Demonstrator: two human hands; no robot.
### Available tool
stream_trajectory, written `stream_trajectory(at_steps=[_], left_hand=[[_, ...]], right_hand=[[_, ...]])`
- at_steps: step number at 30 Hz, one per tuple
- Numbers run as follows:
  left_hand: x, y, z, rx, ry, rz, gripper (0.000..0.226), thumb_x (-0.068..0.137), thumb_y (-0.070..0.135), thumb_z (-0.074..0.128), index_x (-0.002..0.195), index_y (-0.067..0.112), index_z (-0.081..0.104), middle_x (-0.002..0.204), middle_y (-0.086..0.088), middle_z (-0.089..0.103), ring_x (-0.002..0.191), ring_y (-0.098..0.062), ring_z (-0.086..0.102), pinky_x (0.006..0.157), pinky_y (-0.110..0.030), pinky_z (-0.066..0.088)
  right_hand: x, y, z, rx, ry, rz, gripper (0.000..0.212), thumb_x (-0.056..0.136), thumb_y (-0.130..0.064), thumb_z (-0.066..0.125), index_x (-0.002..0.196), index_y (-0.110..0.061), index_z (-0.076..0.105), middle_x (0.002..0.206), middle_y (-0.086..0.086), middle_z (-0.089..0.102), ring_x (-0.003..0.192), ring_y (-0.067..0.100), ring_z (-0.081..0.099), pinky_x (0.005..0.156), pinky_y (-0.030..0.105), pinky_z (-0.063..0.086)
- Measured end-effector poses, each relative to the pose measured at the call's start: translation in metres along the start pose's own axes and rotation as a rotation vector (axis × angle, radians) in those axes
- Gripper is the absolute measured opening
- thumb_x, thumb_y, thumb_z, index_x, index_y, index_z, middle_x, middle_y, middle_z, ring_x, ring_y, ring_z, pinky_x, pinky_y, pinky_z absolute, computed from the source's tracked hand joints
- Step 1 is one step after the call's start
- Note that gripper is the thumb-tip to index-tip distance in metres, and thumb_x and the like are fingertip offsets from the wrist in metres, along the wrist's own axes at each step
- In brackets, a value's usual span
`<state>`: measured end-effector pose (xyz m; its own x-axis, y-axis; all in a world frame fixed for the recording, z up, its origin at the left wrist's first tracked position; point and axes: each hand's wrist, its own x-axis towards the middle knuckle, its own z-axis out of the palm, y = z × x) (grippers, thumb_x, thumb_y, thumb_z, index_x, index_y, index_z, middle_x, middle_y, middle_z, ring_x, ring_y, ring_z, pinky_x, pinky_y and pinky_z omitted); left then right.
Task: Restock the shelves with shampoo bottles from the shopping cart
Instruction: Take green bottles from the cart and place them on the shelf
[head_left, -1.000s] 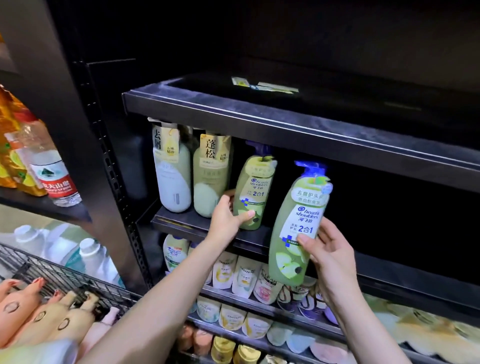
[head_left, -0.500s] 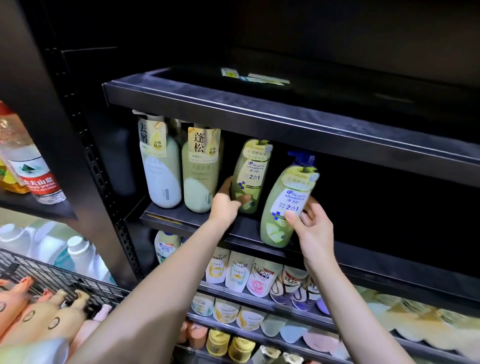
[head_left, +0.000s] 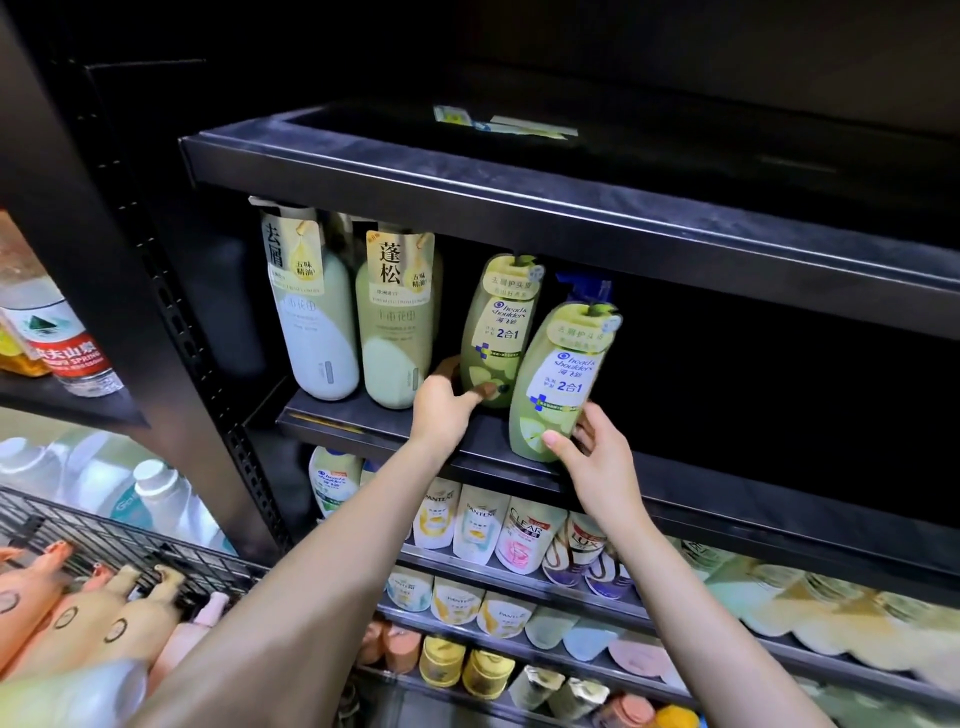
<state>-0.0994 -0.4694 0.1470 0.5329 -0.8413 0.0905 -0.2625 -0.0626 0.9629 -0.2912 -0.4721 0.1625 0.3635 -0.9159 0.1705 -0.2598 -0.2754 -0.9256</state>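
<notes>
Touchdown as the right hand (head_left: 597, 457), still gripping, lands the green pump bottle (head_left: 563, 384) on the shelf (head_left: 395, 421) right of its twin (head_left: 501, 332), which the left hand (head_left: 444, 402) steadies in a light grip.

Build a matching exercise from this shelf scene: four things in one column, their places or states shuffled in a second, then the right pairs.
Things:
1. green pump-top shampoo bottle with blue pump
2. pale white-green shampoo bottle
3. peach pump bottles
4. clear water bottle with red label

Places or states:
A. in the wire cart
B. on the side shelf, far left
C. leftmost on the middle shelf
D. held by the right hand

Pairs: 1-D, 2-C, 3-A, 4-B
</notes>
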Motion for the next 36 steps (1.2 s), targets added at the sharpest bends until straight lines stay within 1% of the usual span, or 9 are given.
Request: stream_trajectory(at_steps=[4,6,9,13,15,18,25,29,36], left_hand=[[-0.005,0.004,-0.003,0.057,-0.039,0.008,0.036,0.089,0.014,0.06,0.125,0.009,0.055,0.111,-0.005,0.068,0.103,-0.023,0.061,0.083,-0.022,0.043],[-0.017,0.004,-0.007,0.146,-0.041,0.029,0.035,0.093,0.015,0.053,0.127,0.008,0.054,0.12,-0.008,0.064,0.112,-0.026,0.057,0.088,-0.025,0.042],[-0.052,-0.004,-0.021,0.386,-0.07,0.11,0.047,0.096,0.022,0.049,0.141,0.009,0.041,0.144,-0.005,0.046,0.134,-0.02,0.04,0.108,-0.026,0.027],[-0.085,-0.023,-0.042,0.774,0.058,0.18,0.061,0.094,0.045,0.042,0.141,0.007,0.039,0.149,-0.007,0.039,0.142,-0.024,0.025,0.116,-0.033,0.018],[-0.088,-0.026,-0.045,0.846,0.101,0.138,0.079,0.085,0.061,0.026,0.141,0.007,0.041,0.149,-0.007,0.038,0.143,-0.026,0.023,0.118,-0.037,0.014],[-0.089,-0.028,-0.041,0.868,0.114,0.124,0.091,0.078,0.067,0.012,0.142,0.007,0.038,0.151,-0.006,0.035,0.144,-0.026,0.021,0.118,-0.04,0.007],[-0.087,-0.03,-0.045,0.84,0.113,0.124,0.09,0.079,0.072,0.019,0.142,0.01,0.038,0.152,-0.003,0.034,0.145,-0.022,0.019,0.118,-0.037,0.006],[-0.086,-0.029,-0.044,0.831,0.12,0.119,0.073,0.09,0.059,0.043,0.143,0.01,0.036,0.153,-0.002,0.032,0.145,-0.021,0.017,0.119,-0.036,0.004],[-0.086,-0.028,-0.046,0.827,0.137,0.133,0.072,0.09,0.058,0.043,0.144,0.012,0.035,0.154,0.0,0.031,0.146,-0.019,0.016,0.119,-0.035,0.004]], right_hand=[[0.006,-0.004,0.011,0.049,-0.042,-0.005,0.036,0.087,0.0,0.062,0.121,-0.01,0.056,0.115,-0.004,0.064,0.102,-0.008,0.061,0.089,0.008,0.045],[0.008,-0.003,0.015,0.066,-0.038,-0.004,0.032,0.088,0.0,0.061,0.117,-0.012,0.056,0.111,-0.005,0.065,0.099,-0.01,0.061,0.087,0.007,0.045],[0.009,0.0,0.021,0.062,-0.031,-0.02,0.028,0.09,-0.005,0.06,0.114,-0.018,0.055,0.113,-0.008,0.065,0.105,-0.004,0.061,0.092,0.013,0.046],[0.014,0.002,0.031,0.044,-0.031,-0.017,0.023,0.091,-0.013,0.06,0.111,-0.023,0.055,0.112,-0.009,0.065,0.108,0.003,0.061,0.097,0.025,0.046],[0.017,0.002,0.038,0.004,-0.026,-0.019,0.021,0.092,-0.02,0.06,0.11,-0.027,0.053,0.113,-0.009,0.064,0.108,0.006,0.06,0.098,0.029,0.046],[0.021,0.001,0.047,-0.047,-0.015,-0.032,0.022,0.091,-0.026,0.06,0.111,-0.03,0.052,0.113,-0.006,0.065,0.108,0.01,0.06,0.099,0.036,0.047],[0.027,-0.003,0.066,-0.082,-0.001,-0.033,0.031,0.091,-0.03,0.06,0.119,-0.02,0.055,0.117,0.002,0.065,0.109,0.017,0.061,0.098,0.041,0.048],[0.03,-0.009,0.071,-0.1,0.019,-0.048,0.034,0.093,-0.025,0.058,0.125,-0.014,0.055,0.12,0.002,0.065,0.111,0.017,0.06,0.096,0.03,0.046],[0.037,-0.021,0.077,-0.143,-0.006,-0.066,0.037,0.095,-0.022,0.055,0.13,-0.01,0.049,0.119,0.0,0.062,0.103,0.011,0.055,0.083,0.014,0.036]])
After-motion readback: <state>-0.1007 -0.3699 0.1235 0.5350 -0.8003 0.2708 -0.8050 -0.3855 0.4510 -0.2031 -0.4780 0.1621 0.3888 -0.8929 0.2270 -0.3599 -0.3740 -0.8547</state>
